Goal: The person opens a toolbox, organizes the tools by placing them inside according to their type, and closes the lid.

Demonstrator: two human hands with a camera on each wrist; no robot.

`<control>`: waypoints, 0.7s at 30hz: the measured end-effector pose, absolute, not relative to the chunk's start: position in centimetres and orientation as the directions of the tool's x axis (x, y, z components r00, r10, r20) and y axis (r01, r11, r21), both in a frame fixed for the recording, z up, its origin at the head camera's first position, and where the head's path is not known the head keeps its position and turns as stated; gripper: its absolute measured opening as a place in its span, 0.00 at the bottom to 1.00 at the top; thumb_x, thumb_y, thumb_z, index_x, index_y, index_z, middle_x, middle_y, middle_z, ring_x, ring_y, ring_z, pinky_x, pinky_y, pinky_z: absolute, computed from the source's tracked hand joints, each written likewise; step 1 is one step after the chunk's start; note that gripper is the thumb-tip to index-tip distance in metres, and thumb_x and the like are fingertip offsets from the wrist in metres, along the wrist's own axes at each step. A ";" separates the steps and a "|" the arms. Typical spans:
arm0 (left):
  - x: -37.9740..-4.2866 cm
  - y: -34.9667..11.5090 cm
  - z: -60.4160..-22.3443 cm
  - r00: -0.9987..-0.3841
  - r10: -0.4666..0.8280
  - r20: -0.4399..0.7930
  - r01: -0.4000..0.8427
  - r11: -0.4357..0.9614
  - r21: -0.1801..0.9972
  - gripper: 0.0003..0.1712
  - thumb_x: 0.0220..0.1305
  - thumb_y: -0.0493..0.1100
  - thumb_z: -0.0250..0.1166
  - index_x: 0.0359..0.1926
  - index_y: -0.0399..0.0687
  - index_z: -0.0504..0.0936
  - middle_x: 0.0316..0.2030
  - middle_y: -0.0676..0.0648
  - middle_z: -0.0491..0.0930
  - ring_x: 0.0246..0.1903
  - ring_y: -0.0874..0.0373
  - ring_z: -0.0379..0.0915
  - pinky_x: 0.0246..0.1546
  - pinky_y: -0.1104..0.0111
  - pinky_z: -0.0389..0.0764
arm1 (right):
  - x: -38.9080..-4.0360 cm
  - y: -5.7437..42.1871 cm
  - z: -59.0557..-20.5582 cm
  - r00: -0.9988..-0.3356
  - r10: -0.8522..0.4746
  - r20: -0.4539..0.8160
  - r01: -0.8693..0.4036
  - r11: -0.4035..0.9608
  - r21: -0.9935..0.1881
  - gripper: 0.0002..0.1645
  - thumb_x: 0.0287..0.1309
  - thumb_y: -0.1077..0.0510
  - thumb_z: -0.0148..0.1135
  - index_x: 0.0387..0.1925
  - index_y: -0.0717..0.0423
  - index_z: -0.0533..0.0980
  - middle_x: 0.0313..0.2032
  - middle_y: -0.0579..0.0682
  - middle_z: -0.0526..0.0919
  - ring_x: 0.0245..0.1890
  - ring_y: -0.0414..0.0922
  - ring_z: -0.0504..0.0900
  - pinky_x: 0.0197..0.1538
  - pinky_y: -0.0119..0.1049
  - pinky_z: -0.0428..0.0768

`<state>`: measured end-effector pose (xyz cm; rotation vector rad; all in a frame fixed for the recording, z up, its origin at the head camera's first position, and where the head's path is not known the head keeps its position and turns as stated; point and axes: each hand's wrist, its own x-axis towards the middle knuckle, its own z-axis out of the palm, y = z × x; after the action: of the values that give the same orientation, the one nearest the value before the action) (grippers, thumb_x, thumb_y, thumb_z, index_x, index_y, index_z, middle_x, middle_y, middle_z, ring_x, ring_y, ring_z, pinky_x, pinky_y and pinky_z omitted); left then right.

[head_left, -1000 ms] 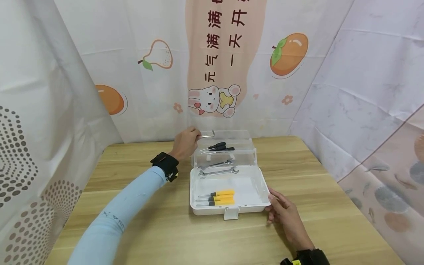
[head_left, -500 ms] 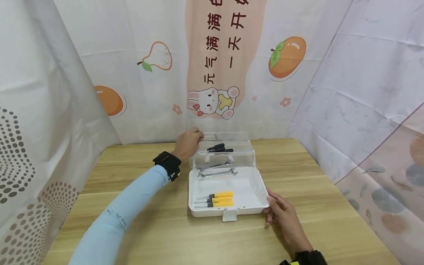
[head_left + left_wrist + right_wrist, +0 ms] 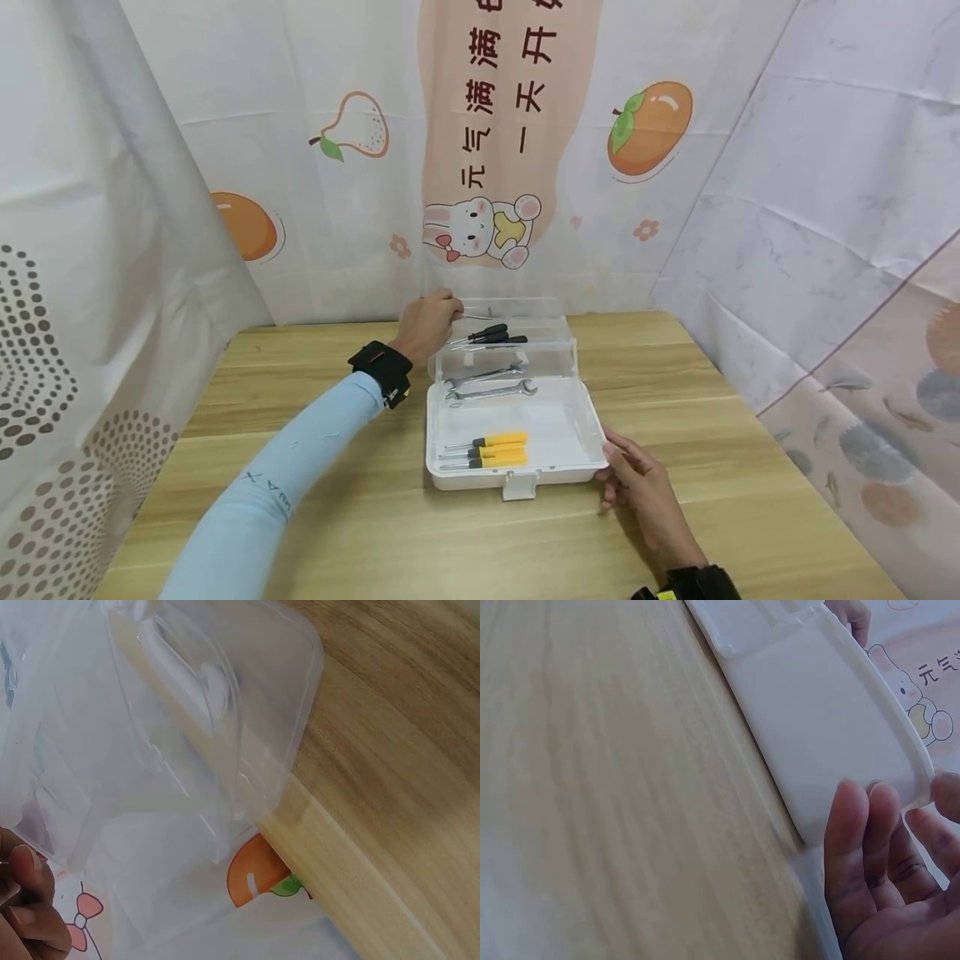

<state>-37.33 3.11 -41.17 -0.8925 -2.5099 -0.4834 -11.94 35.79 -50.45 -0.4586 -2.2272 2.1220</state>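
A white toolbox [image 3: 558, 417] stands open on the table, its clear tiered trays [image 3: 551, 333] raised at the back. My left hand [image 3: 427, 321] is at the back left of the trays and pinches a thin, bent metal hex key [image 3: 477, 316] over the rear tray. In the left wrist view, curled fingers [image 3: 34, 900] show beside the clear plastic; the key cannot be made out there. My right hand [image 3: 645, 492] grips the toolbox's front right corner. The right wrist view shows its fingertips [image 3: 847, 799] against the white side wall, thumb near the rim.
Yellow-handled screwdrivers [image 3: 504, 450] lie at the front of the base. Two open-ended wrenches [image 3: 495, 390] are toward its back. Black-handled screwdrivers [image 3: 491, 335] lie in a clear tray. A latch [image 3: 519, 486] hangs at the front. A printed curtain [image 3: 337, 233] rises behind the table [image 3: 360, 517].
My left hand has shifted slightly to the right, and the hex key now sits a little lower and farther right over the rear tray. The right hand stays at the toolbox corner.
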 end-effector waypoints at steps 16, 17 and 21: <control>-36.9 0.5 -41.3 -0.750 0.464 0.471 0.633 0.711 0.307 0.09 0.73 0.38 0.64 0.47 0.40 0.88 0.39 0.44 0.82 0.37 0.51 0.80 0.39 0.61 0.82 | -12.0 35.5 -50.5 -0.953 0.238 -0.188 0.201 0.032 -0.979 0.33 0.72 0.45 0.62 0.73 0.49 0.70 0.35 0.56 0.80 0.22 0.42 0.76 0.30 0.42 0.85; -36.7 -0.2 -41.3 -0.749 0.452 0.484 0.628 0.716 0.305 0.09 0.74 0.39 0.64 0.47 0.41 0.88 0.40 0.44 0.82 0.36 0.51 0.80 0.37 0.61 0.82 | -11.9 35.5 -50.4 -0.953 0.238 -0.187 0.201 0.034 -0.979 0.33 0.72 0.45 0.62 0.73 0.49 0.70 0.35 0.56 0.80 0.22 0.42 0.76 0.30 0.42 0.85; -36.0 -3.7 -42.2 -0.763 0.425 0.487 0.602 0.740 0.299 0.09 0.74 0.41 0.64 0.47 0.41 0.87 0.41 0.43 0.80 0.34 0.52 0.78 0.32 0.61 0.80 | -12.0 35.6 -50.4 -0.959 0.223 -0.177 0.191 0.041 -0.981 0.34 0.72 0.44 0.61 0.73 0.51 0.69 0.35 0.56 0.79 0.23 0.42 0.76 0.30 0.42 0.85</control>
<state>-35.97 -3.67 -42.20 -0.7880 -2.5519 -0.6291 -12.00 35.64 -50.44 -0.4471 -2.2495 2.1122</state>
